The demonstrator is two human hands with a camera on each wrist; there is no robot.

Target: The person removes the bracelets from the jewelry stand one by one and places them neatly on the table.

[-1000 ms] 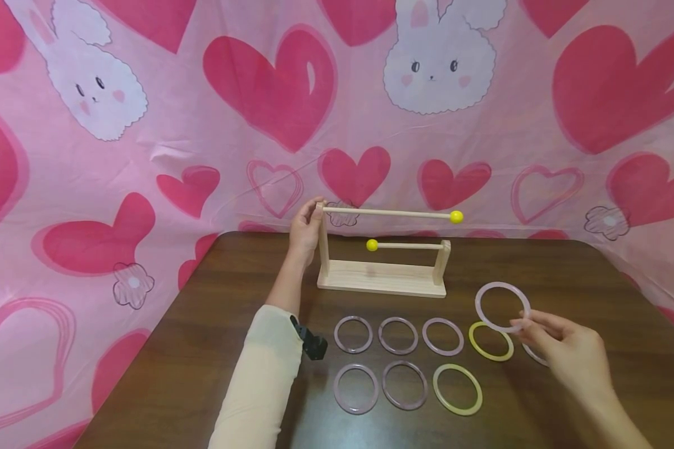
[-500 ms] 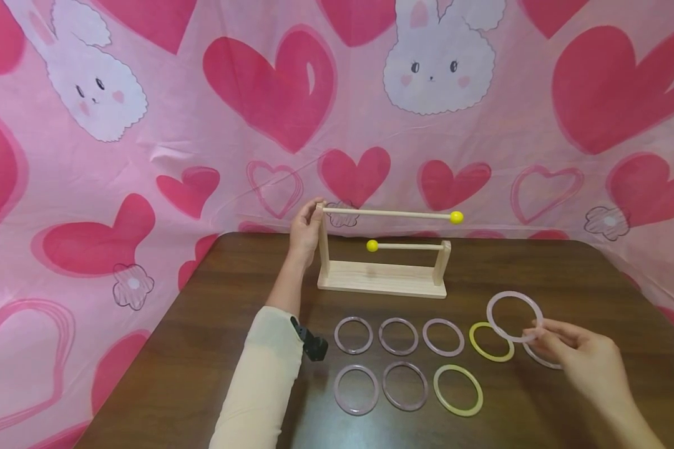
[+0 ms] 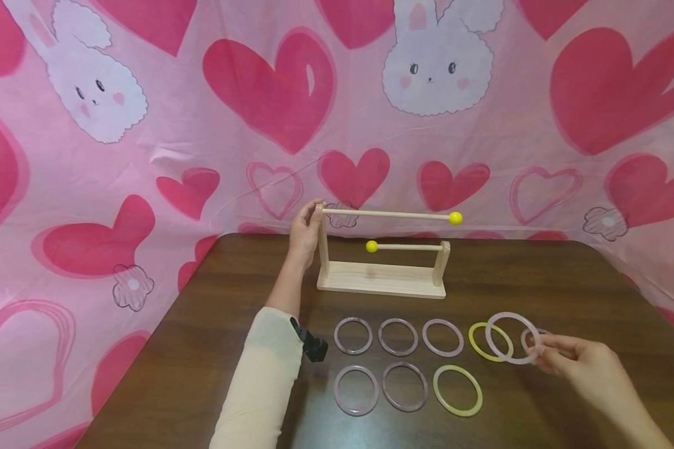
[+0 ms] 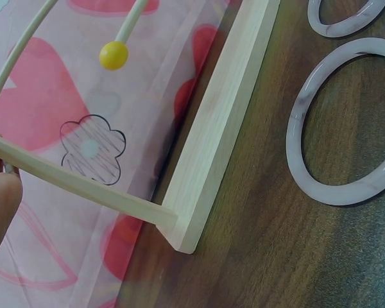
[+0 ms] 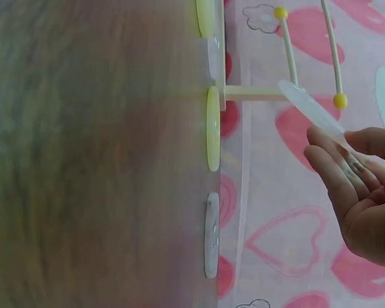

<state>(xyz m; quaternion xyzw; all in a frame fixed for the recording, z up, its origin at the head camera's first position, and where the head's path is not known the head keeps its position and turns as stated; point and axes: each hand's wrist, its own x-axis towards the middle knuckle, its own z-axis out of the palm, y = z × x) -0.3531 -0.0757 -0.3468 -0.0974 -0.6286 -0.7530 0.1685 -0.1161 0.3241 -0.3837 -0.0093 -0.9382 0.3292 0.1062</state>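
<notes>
A wooden stand (image 3: 379, 285) with two horizontal rods, each tipped by a yellow ball (image 3: 455, 218), stands at the back of the table. My left hand (image 3: 305, 234) grips the top of its taller left post (image 4: 70, 176). On the right, my right hand (image 3: 586, 368) pinches a pale lilac ring (image 3: 490, 340) between thumb and fingers. In the right wrist view this ring (image 5: 311, 112) is tilted and held above the table. Behind it in the head view lies a yellow ring (image 3: 474, 345), partly covered. Another pale ring (image 5: 212, 235) is mostly hidden by the hand in the head view.
Several lilac rings (image 3: 353, 318) and one more yellow ring (image 3: 457, 413) lie flat in two rows in front of the stand on the dark wooden table (image 3: 247, 274). A pink cloth (image 3: 365, 125) with hearts and rabbits hangs behind the table.
My right hand has moved slightly right and lower with the lilac ring, which now overlaps the far-row yellow ring more. The left hand stays on the post.
</notes>
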